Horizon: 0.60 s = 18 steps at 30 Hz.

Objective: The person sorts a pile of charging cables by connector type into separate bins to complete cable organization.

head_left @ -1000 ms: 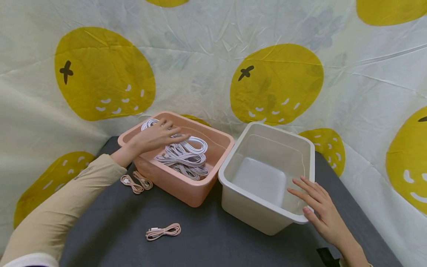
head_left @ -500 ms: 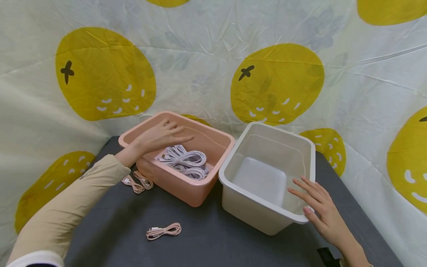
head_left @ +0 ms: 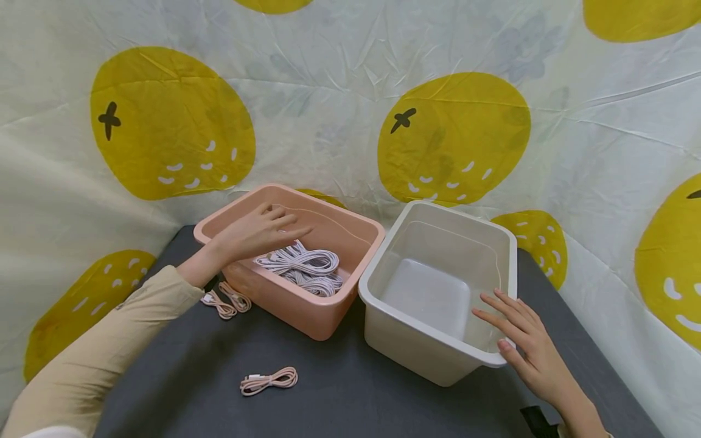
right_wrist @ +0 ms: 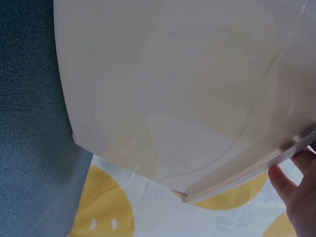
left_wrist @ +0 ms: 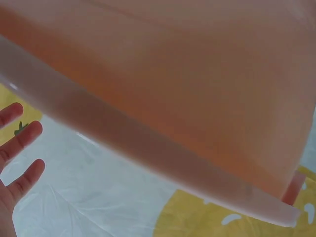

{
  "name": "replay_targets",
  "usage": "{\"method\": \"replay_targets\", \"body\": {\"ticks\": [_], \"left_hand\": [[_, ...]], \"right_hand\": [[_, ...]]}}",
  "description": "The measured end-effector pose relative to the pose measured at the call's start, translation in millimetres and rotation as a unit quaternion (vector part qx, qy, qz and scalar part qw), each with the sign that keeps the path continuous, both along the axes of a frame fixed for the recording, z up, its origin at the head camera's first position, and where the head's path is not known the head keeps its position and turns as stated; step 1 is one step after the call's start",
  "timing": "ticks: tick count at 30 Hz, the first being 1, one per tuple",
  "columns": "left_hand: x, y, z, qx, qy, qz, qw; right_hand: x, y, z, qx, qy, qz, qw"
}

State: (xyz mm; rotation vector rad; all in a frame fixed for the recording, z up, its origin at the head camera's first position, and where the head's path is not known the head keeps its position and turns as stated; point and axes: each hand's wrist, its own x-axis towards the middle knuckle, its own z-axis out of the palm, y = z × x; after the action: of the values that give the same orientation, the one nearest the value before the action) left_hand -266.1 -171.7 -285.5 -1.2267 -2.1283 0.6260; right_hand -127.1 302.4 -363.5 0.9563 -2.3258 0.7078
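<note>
While a cloth backdrop printed with big yellow fruit faces hangs behind everything, the dark grey table spreads beneath two plastic bins set side by side and nearly touching at their near corners. Of the two, the white bin stands to the right, with nothing visible inside it, and the pink bin stands to the left, holding a heap of white cables coiled against its floor toward the near wall. Reaching in from a beige sleeve, the left hand hovers over the pink bin's far-left part, palm down, fingers straight and slightly spread above the white cables; whether the fingertips touch the coils cannot be told, and the left wrist view shows only three fingers apart beside the bin's pink rim. Over on the other side, the right hand rests against the near right corner of the white bin, fingers extended and fanned apart across its rim, gripping nothing; the right wrist view shows one fingertip against that rim's edge. Smaller still, two bundled pink cables lie on the table just beside the pink bin's left wall, and a third, single pink cable lies by itself nearer the person, well apart from both bins.
</note>
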Motion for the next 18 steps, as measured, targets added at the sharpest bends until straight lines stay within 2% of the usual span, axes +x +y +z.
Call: {"method": "replay_targets", "body": {"ticks": [9, 13, 18], "left_hand": [[9.3, -9, -2.7, 0.042, -0.003, -0.024, 0.9988], [16.8, -12, -4.9, 0.060, -0.016, -0.042, 0.9972], [25.5, -18, -9.2, 0.067, -0.015, -0.062, 0.9957]], "right_hand": [[-0.1, -1, 0.3, 0.001, -0.004, 0.000, 1.000], [-0.1, -1, -0.4, 0.000, -0.002, 0.001, 1.000], [-0.2, -1, -1.5, 0.000, -0.002, -0.002, 1.000]]}}
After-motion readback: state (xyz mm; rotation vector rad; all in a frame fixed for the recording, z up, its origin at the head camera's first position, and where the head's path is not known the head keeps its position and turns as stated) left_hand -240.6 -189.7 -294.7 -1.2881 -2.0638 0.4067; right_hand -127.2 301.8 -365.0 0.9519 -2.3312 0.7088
